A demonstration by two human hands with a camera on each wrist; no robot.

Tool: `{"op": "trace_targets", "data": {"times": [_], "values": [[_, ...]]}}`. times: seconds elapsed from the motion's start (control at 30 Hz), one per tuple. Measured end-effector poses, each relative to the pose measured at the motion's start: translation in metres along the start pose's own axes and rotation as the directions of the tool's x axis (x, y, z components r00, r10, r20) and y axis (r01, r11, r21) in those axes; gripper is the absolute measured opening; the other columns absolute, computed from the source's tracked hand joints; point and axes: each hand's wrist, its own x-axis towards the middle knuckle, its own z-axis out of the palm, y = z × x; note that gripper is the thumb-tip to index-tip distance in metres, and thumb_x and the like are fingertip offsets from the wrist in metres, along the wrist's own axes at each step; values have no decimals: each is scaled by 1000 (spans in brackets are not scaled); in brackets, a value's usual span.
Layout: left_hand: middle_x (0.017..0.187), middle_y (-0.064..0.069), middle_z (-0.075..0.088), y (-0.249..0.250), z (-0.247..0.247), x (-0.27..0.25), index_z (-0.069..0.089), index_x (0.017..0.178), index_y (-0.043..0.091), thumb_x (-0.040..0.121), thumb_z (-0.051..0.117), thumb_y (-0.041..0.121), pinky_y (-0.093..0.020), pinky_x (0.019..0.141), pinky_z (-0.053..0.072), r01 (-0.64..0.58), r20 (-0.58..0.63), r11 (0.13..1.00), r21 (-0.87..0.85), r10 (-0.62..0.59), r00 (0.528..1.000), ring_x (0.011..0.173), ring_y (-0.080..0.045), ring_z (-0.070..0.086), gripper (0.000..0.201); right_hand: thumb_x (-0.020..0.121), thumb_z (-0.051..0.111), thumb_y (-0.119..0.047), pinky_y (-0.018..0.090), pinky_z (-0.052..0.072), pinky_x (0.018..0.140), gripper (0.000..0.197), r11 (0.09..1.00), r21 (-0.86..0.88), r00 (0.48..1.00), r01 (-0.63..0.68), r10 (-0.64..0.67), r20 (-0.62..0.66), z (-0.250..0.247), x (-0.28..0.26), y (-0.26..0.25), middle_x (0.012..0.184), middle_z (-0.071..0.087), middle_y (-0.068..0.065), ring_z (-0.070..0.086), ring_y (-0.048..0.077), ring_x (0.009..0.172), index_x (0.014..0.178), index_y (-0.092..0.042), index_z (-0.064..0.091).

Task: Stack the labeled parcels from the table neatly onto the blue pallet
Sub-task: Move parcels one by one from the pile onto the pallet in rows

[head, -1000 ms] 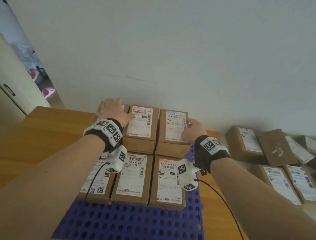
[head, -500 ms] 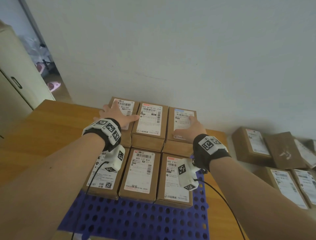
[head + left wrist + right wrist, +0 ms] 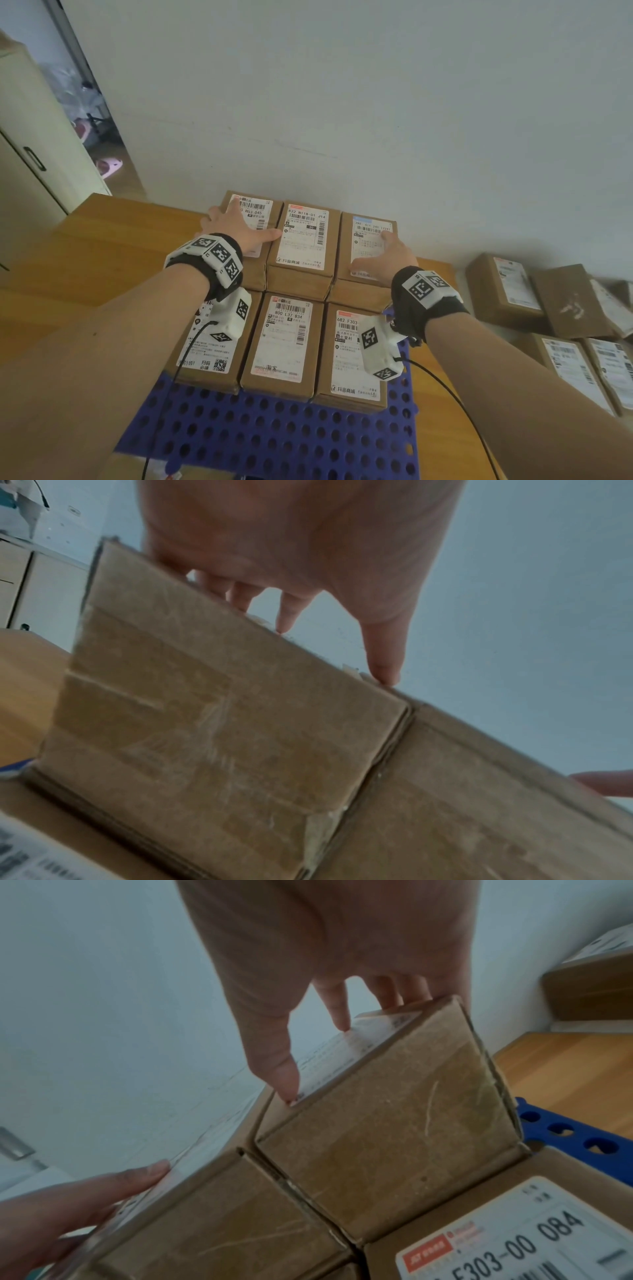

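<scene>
With our left hand (image 3: 239, 228) flat on the eleven o'clock parcel (image 3: 255, 219) and right hand (image 3: 385, 255) flat on the one o'clock parcel (image 3: 371, 240) on the pallet (image 3: 274, 435), these stiff, probably light boxes seem best gripped by their sides.

My parcels (image 3: 301, 253) are brown cardboard with white, black-barcoded labels (image 3: 283, 337). The pallet (image 3: 274, 438) is blue, dotted with round holes. My wristbands (image 3: 219, 253) carry black-and-white square codes.
</scene>
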Motion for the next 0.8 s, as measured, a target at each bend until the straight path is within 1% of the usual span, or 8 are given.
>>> {"op": "trace_targets", "data": {"times": [0.03,0.13,0.23,0.37,0.47,0.57,0.7,0.8], "values": [[151,-19,21,0,-1,0,12,150,23,64,63,73,-57,109,27,-5,1,1000,1,5,1000,138,-40,22,112,75,73,-35,18,39,61,88,1000,2,1000,-2,2,-1,0,0,1,127,52,3,47,15,94,147,-20,24],[153,-18,18,1,-4,-4,11,150,23,66,63,72,-58,110,24,-10,5,1000,10,10,1000,140,-39,19,110,76,72,-36,19,40,67,87,1000,-9,1000,-6,6,8,-1,1,1,130,51,4,49,17,99,147,-21,24],[157,-15,6,7,-9,-12,10,150,21,73,59,70,-58,113,13,-52,-9,997,55,52,999,144,-35,7,104,77,70,-39,28,44,83,85,997,-71,1000,-2,4,20,-5,1,-2,136,45,8,50,24,115,146,-23,25],[159,-12,1,32,-16,-20,11,151,19,83,49,66,-51,115,9,-222,-39,967,125,229,973,146,-31,4,91,82,65,-43,40,38,106,79,970,-238,999,38,-45,-23,-17,1,-9,146,35,10,40,31,131,147,-23,26],[159,-9,4,62,-16,-26,14,150,18,89,44,60,-51,116,12,-374,-4,914,155,379,925,146,-28,4,80,86,57,-40,46,37,107,65,933,-357,993,54,-89,-81,-30,-1,-8,146,37,9,40,32,131,144,-26,32],[160,-6,2,97,-10,-38,14,151,20,92,36,59,-51,117,12,-511,62,836,198,510,858,147,-25,3,74,93,47,-34,44,32,111,55,906,-422,984,40,-109,-141,-48,-7,4,150,32,8,33,30,136,145,-24,33],[160,-5,-2,144,5,-61,15,150,22,95,35,53,-49,117,8,-656,137,727,202,642,754,147,-24,-2,66,97,40,-33,44,31,111,51,916,-398,979,-41,-42,-198,-73,-17,32,152,30,7,31,30,138,147,-24,30],[160,-4,-2,178,22,-81,14,150,23,96,35,51,-50,117,7,-731,201,656,188,703,682,147,-24,-2,65,96,39,-32,45,33,110,50,923,-362,967,-129,36,-251,-89,-30,54,149,36,7,34,30,136,145,-25,33]]}}
